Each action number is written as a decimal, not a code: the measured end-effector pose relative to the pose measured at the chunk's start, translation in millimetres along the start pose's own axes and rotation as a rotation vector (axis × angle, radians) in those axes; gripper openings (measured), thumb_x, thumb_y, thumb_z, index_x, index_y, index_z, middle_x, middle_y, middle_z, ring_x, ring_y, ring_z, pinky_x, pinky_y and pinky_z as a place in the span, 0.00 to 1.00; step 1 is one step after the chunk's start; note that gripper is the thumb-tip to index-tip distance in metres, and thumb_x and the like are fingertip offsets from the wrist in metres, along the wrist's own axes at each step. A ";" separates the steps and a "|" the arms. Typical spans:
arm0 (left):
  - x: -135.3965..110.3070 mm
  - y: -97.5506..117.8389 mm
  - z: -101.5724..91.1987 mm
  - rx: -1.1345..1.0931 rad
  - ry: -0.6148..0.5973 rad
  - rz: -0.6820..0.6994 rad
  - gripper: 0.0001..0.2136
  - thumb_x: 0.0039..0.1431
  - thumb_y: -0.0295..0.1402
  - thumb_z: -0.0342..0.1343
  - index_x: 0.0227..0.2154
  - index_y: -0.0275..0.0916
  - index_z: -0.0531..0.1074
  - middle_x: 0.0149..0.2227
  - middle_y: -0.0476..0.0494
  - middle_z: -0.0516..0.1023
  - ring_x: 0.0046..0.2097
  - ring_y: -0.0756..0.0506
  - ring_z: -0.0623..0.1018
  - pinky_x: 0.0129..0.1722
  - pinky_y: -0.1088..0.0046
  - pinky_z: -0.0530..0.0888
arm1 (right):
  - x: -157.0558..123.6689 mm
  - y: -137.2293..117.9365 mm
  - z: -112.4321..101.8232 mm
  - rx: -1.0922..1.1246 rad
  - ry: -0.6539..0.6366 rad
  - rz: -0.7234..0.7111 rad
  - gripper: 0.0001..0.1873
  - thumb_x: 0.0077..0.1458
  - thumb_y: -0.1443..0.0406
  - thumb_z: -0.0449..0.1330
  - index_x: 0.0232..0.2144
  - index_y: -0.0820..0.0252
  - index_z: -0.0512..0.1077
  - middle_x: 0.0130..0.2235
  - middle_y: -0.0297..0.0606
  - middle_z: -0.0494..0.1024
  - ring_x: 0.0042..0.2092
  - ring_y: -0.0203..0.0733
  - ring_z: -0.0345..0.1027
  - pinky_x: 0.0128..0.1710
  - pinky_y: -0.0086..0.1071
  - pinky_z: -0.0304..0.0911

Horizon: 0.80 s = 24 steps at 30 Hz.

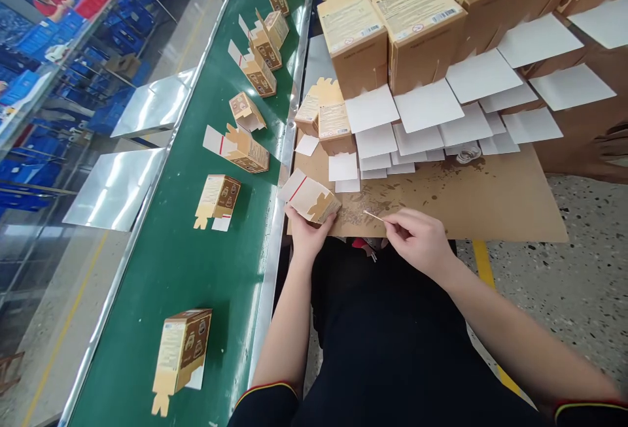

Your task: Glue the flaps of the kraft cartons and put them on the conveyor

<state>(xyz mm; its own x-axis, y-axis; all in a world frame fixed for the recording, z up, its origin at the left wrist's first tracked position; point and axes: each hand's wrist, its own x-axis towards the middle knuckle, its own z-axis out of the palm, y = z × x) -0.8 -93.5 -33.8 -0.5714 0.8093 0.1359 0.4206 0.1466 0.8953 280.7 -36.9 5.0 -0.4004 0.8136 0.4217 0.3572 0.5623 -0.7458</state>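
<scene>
My left hand (305, 229) grips a small tan carton (310, 196) with an open white flap bearing a red stripe, at the near left corner of the cardboard work board (490, 198). My right hand (417, 239) is closed in a pinch on a thin pale strip (373, 216) that points left toward the carton, just above the board's front edge. Both forearms reach out over my dark-clothed lap.
A green conveyor belt (171, 270) on the left carries several small open cartons (182, 348). On the board lie overlapping white cards (417, 126), flat carton blanks (333, 119) and larger brown boxes (387, 21). Blue crates fill shelves far left.
</scene>
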 end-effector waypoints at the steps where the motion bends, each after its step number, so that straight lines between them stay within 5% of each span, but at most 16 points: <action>1: -1.1 1.7 1.5 0.000 0.002 -0.009 0.43 0.49 0.43 0.84 0.61 0.47 0.64 0.61 0.37 0.73 0.68 0.31 0.79 0.71 0.46 0.77 | -2.9 -3.3 -4.3 0.005 0.014 0.009 0.13 0.70 0.71 0.62 0.33 0.55 0.81 0.28 0.33 0.76 0.26 0.36 0.64 0.28 0.32 0.62; 8: 4.2 9.7 -1.2 -0.111 0.007 -0.068 0.43 0.46 0.40 0.86 0.59 0.46 0.65 0.60 0.35 0.78 0.69 0.27 0.79 0.72 0.44 0.77 | -8.8 -13.9 -8.1 0.057 -0.041 0.059 0.15 0.69 0.69 0.62 0.29 0.54 0.81 0.26 0.33 0.76 0.24 0.36 0.64 0.25 0.33 0.63; 13: 18.5 -23.6 -77.0 -0.117 0.389 -0.070 0.45 0.45 0.44 0.86 0.56 0.49 0.59 0.63 0.35 0.78 0.71 0.28 0.79 0.71 0.38 0.77 | -12.7 -5.8 -28.8 0.048 0.076 0.076 0.11 0.68 0.68 0.65 0.33 0.53 0.83 0.27 0.32 0.78 0.25 0.37 0.67 0.24 0.32 0.65; 17: 27.2 -54.5 -133.1 -0.052 0.493 -0.116 0.46 0.39 0.43 0.86 0.51 0.49 0.56 0.68 0.31 0.73 0.73 0.29 0.77 0.72 0.39 0.76 | -15.4 1.3 -47.9 0.029 0.144 0.094 0.10 0.67 0.70 0.67 0.34 0.52 0.83 0.28 0.32 0.80 0.26 0.38 0.71 0.25 0.32 0.67; 24: 60.0 -62.0 -138.9 0.018 0.376 -0.160 0.41 0.43 0.38 0.82 0.50 0.49 0.56 0.60 0.36 0.76 0.69 0.32 0.79 0.72 0.45 0.74 | -1.1 -2.5 -41.1 0.065 0.160 0.064 0.09 0.67 0.68 0.68 0.33 0.51 0.84 0.27 0.31 0.79 0.26 0.38 0.70 0.24 0.33 0.68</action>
<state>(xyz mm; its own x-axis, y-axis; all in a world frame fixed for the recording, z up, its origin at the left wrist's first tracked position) -159.0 -133.1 -22.3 -0.8470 0.5116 0.1441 0.3160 0.2666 0.9106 314.9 -33.0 27.6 -0.2373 0.8637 0.4447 0.3204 0.5017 -0.8035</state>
